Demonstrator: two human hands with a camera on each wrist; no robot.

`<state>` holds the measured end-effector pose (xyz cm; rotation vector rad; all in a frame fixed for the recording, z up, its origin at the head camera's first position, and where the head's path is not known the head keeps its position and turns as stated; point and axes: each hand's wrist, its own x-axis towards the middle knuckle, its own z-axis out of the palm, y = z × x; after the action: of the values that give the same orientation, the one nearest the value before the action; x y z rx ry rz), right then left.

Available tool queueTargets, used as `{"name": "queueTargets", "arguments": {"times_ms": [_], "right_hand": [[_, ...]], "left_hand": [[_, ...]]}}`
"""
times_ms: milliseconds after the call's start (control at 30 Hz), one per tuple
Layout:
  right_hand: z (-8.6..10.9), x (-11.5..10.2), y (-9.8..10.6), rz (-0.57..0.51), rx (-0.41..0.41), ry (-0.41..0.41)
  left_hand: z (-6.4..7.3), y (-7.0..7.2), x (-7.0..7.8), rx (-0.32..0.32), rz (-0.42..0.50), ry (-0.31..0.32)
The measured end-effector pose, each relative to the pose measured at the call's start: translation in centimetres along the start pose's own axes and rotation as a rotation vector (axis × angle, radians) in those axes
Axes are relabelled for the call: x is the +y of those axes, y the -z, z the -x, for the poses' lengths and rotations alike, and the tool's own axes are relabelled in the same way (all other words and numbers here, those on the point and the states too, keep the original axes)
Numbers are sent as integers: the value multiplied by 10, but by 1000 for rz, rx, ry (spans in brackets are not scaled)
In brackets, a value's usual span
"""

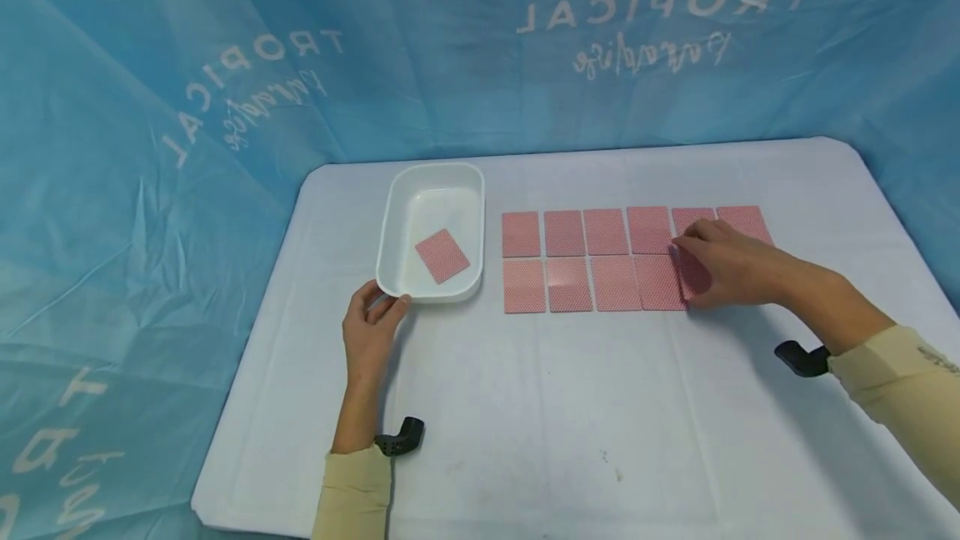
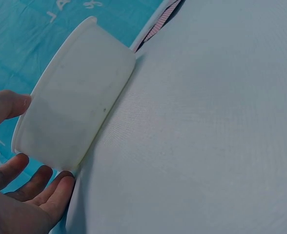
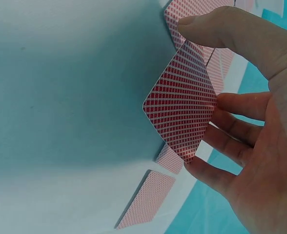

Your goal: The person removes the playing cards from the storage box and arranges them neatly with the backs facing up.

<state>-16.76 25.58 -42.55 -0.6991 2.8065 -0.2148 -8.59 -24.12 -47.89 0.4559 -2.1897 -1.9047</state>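
Note:
A playing card (image 3: 180,105) with a red patterned back is held by my right hand (image 1: 738,265), thumb at one corner and fingertips along the opposite edge. The card is tilted, at the right end of the lower row of face-down playing cards (image 1: 616,282). My left hand (image 1: 372,332) grips the near left corner of a white plastic tub (image 1: 386,248). In the left wrist view, the thumb presses the tub's rim and the other fingers lie against its side, low by the table. Inside the tub, one red-backed playing card (image 1: 442,256) lies at an angle.
An upper row of face-down playing cards (image 1: 604,232) lies just behind the lower one, to the right of the tub. A white cloth covers the table (image 1: 525,423). Blue printed sheets (image 1: 465,48) hang behind and at the left. Each wrist wears a black device (image 1: 402,437).

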Motion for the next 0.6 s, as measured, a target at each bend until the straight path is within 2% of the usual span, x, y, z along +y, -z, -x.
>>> {"name": "queueTargets", "arguments": {"times_ms": [267,467,600], "right_hand": [[1,-1,-5,-15,-10,18],[7,0,-4,-14,-18,-10],[11,1,-5,-7,-26,-22]], "left_hand": [[0,7,6,-6,3,30],[9,2,28,-22,-36,24],[13,-2,32,-24,-41,18]]}}
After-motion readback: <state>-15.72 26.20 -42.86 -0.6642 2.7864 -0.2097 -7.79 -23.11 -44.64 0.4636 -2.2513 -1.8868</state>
